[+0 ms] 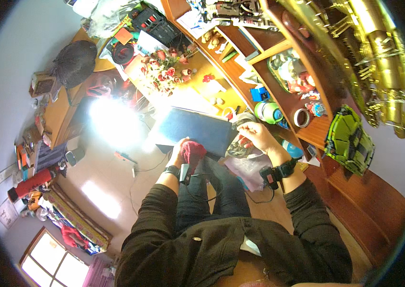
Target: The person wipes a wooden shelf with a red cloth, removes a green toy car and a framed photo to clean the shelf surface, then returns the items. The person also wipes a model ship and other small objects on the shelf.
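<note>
A dark blue, flat-topped box or panel [197, 130] lies before me, beyond my knees. My left hand [178, 152] is at its near edge, closed around dark red knitted yarn work [192, 153]. To the right of the panel, my right hand [256, 138] is raised with bent fingers and thumb close together; whether it pinches a thin strand cannot be seen. A camouflage-patterned cloth [241, 145] lies beneath and beside the right hand. Small devices are strapped on both wrists, with cables hanging from them.
Artificial roses [166, 73] lie on the wooden desk behind the panel. Shelves [313, 131] on the right hold a green toy car [349, 141] and a green-and-white round object [267, 112]. A translucent plastic bag [249, 170] sits below my right hand. An orange-handled tool [125, 156] is on the floor at left.
</note>
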A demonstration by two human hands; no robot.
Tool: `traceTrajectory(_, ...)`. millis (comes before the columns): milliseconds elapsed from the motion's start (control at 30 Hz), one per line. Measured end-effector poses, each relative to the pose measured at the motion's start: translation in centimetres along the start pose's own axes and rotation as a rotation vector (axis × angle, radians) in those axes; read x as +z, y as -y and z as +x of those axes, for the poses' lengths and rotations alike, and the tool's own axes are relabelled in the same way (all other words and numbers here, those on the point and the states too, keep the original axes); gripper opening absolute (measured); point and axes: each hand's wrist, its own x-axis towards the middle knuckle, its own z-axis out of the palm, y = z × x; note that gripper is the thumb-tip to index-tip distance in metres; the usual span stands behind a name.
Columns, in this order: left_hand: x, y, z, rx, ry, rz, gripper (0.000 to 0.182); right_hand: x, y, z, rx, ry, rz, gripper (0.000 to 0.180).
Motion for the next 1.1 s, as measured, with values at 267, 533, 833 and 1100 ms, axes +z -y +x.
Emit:
traceTrajectory(267,-7.7,-0.9,14.3,0.308,-0.058,0.502,0.023,1.3,-5.2,5.9,0.014,0.075,0.11,0.024)
traceTrajectory(533,-11.2,-3.0,24.3,0.745,0.217,1.237,0.025,0.4,-9.4,9.0,0.069,0.048,0.198,0.024)
traceTrajectory(833,-8.8,-5.7,26.9,0.249,0.275,0.506,0.031,-1.0,-12.0,10.5,0.156,0.026,0.2,0.023)
traceTrajectory(1100,-4.1,-5.3,20.1,0.097,-0.055,0.216,0.044,-0.3,-9.6,9.1,0.076,0.102,0.241,0.024)
